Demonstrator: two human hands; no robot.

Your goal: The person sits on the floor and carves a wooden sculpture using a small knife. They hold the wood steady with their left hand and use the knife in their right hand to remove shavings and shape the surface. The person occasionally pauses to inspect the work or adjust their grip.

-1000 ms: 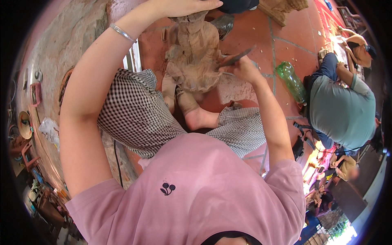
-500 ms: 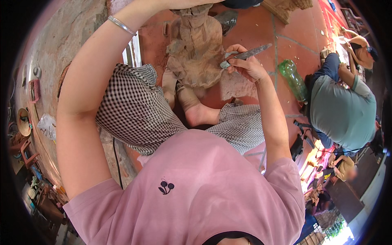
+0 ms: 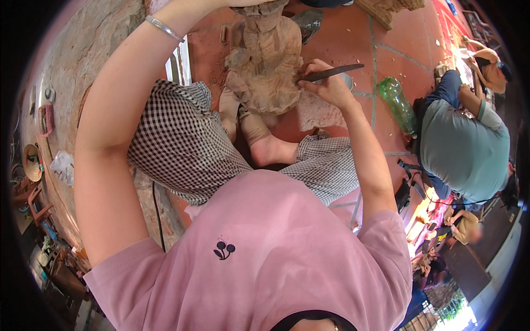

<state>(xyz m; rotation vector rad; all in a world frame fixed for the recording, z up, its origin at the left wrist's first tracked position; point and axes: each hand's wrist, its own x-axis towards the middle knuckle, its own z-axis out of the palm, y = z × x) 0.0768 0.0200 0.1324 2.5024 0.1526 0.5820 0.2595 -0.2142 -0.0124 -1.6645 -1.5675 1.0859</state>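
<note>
A brown carved wooden figure [image 3: 265,60] stands on the floor between my legs, its surface worked in folds and ridges. My right hand [image 3: 327,83] is closed round a dark, flat knife-like tool [image 3: 337,71] beside the figure's right side. One end of the tool is by the wood and the other sticks out to the right. My left hand [image 3: 251,2] lies at the figure's top, where the upper picture edge cuts it off, so its fingers are hidden.
A green plastic bottle [image 3: 396,105] lies on the red tiles [image 3: 353,41] to the right. Beyond it a person in a teal shirt [image 3: 464,146] sits bent over. Another carved wooden piece [image 3: 386,11] is at the far edge. Part of a round pale container [image 3: 346,81] shows behind my right hand.
My right hand has shifted slightly left and turned, bringing the tool closer to level and against the figure's side. The round container behind it has come into view. My left hand stays at the top.
</note>
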